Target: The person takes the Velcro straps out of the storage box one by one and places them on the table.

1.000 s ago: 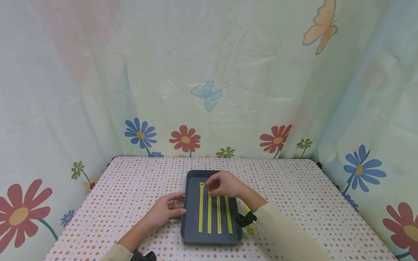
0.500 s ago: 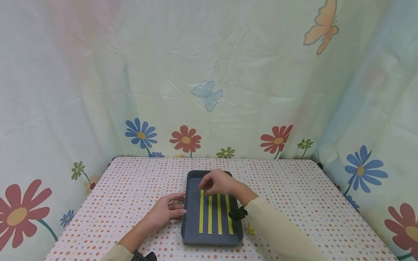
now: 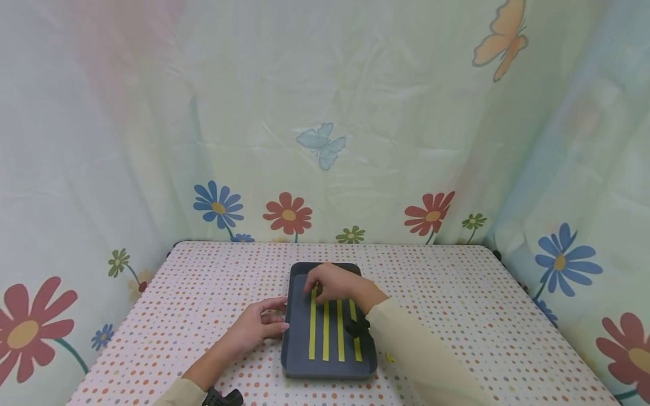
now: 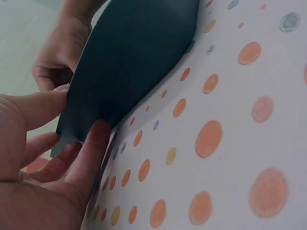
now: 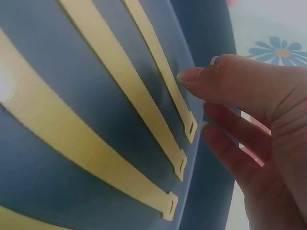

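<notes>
A dark grey-blue tray lies on the table with several yellow hook-and-loop cable ties side by side, lengthwise, on its floor. My right hand hovers over the tray's far end, at the head of the leftmost tie. In the right wrist view its thumb and fingers are apart beside that tie, holding nothing; slotted heads show at the tie ends. My left hand rests its fingertips against the tray's left side. In the left wrist view, extended fingers touch the tray's outer wall.
Another yellow piece lies on the table just right of the tray, mostly hidden by the right sleeve. A dotted cloth covers the table. Behind and at both sides hangs a flowered curtain.
My right hand has shifted left across the tray's far end, from the second tie to the leftmost one, and its forearm now covers more of the outside yellow piece. My left hand stays put.
</notes>
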The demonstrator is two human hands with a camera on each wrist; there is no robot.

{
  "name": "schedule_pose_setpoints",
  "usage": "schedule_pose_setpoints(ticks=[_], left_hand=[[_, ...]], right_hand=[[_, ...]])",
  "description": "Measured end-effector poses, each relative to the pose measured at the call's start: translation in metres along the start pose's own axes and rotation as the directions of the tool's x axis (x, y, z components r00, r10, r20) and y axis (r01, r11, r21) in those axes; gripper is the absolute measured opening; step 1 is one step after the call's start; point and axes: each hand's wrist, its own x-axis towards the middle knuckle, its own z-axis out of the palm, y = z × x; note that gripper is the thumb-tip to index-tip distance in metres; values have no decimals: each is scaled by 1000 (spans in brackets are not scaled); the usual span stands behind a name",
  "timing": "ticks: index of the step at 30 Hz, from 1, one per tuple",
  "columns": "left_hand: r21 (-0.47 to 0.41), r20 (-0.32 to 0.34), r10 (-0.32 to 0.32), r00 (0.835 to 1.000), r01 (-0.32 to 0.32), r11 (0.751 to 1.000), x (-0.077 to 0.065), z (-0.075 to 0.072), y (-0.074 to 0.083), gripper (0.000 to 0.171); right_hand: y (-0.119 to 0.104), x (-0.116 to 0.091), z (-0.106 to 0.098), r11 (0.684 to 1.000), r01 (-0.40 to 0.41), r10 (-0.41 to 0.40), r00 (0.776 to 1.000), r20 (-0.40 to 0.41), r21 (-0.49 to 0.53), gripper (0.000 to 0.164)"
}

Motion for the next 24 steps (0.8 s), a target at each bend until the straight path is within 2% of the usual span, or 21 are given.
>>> schedule_pose_setpoints(ticks=[6, 24], left_hand=[[0, 5, 0, 1000, 0, 1000, 1, -1, 0, 71], [-8, 10, -10, 1000, 10, 1000, 0, 0, 2, 69]], right_hand=[[-3, 7, -2, 996, 5, -2, 999, 35, -84, 25], [-11, 13, 0, 986, -17, 40, 991, 129, -168, 23]])
